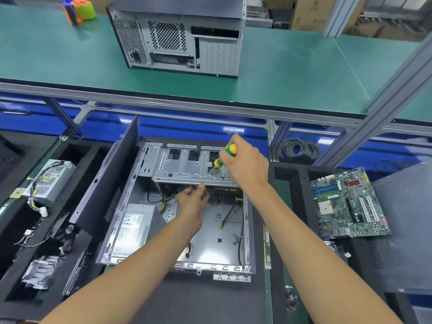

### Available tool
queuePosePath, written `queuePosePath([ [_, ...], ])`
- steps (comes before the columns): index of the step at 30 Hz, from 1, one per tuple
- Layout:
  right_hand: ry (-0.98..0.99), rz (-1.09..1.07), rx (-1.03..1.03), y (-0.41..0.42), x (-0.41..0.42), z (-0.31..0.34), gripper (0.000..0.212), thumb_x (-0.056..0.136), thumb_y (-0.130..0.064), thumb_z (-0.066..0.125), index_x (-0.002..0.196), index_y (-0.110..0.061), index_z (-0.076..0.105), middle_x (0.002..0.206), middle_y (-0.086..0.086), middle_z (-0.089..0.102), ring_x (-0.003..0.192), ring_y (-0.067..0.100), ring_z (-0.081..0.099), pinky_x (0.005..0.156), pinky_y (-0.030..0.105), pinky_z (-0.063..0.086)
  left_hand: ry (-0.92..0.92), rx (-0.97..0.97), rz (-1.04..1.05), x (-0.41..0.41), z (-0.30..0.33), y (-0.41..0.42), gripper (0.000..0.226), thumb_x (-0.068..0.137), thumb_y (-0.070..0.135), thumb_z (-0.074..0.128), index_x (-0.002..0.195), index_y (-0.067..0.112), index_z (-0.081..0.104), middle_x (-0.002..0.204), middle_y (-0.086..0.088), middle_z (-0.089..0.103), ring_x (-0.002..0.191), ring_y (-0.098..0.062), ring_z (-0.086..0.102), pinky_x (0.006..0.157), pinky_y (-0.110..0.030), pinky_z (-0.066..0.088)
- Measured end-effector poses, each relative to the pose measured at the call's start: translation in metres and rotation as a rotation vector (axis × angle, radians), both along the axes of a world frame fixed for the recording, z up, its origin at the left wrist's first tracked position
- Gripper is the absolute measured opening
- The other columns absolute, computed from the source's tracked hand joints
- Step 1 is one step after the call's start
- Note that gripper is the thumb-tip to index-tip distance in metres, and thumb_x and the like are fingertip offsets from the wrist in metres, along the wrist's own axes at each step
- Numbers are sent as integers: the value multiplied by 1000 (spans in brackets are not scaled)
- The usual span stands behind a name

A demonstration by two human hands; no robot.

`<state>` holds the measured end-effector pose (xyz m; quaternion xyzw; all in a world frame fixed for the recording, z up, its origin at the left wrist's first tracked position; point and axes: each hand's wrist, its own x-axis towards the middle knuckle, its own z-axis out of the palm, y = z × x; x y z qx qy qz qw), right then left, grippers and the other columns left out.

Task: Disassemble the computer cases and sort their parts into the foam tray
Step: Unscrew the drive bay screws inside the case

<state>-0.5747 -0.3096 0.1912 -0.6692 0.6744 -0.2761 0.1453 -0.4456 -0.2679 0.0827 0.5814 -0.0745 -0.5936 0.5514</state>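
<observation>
An opened computer case (pixel 140 230) lies flat in front of me, with a power supply (pixel 133 228) at its lower left and a metal drive cage (pixel 182 167) across its far end. My right hand (pixel 245 162) grips a yellow-green screwdriver (pixel 225 155), whose tip points down onto the cage's right part. My left hand (pixel 191 202) reaches under the cage's front edge, fingers curled against it. A black foam tray (pixel 88 155) at the left holds a removed power supply (pixel 51 178) with cables. A green motherboard (pixel 348 204) lies in the foam tray (pixel 301 183) at the right.
A second closed case (pixel 177 36) stands on the green upper shelf (pixel 292 73). A coil of grey cable (pixel 299 148) lies behind the right tray. A dark side panel (pixel 404 220) sits at the far right, and a RAM stick (pixel 267 249) lies beside the open case.
</observation>
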Motion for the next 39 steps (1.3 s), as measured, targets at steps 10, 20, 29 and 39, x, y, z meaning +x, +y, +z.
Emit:
queuePosePath([
  [10,83,39,20,-19,-3,10,23,87,-43,51,83,-20,48,62,-3,53,55,17,48,51,31,31,39,-52,-104,4,-11,-14,22,96,9,71,108,4,53,95,-6,65,105,-20,65,107,-39,50],
  [20,86,70,35,-18,-5,10,21,90,-41,51,86,-21,49,64,-4,54,58,18,51,52,30,35,-3,-28,-70,3,-20,-19,43,92,16,78,122,-4,55,109,-13,60,102,-19,63,104,-37,54],
  [29,110,82,28,-20,2,13,20,90,-42,51,86,-22,50,63,-5,53,56,15,48,52,30,34,-18,-12,-42,2,-21,-21,36,90,21,80,111,2,58,113,-13,71,107,-20,70,95,-35,59],
  [39,157,88,22,-21,-1,14,21,88,-42,51,83,-22,49,62,-5,52,55,15,47,51,29,30,-31,18,-41,4,-25,-28,41,86,23,85,110,6,57,117,-13,71,110,-22,69,94,-34,58],
])
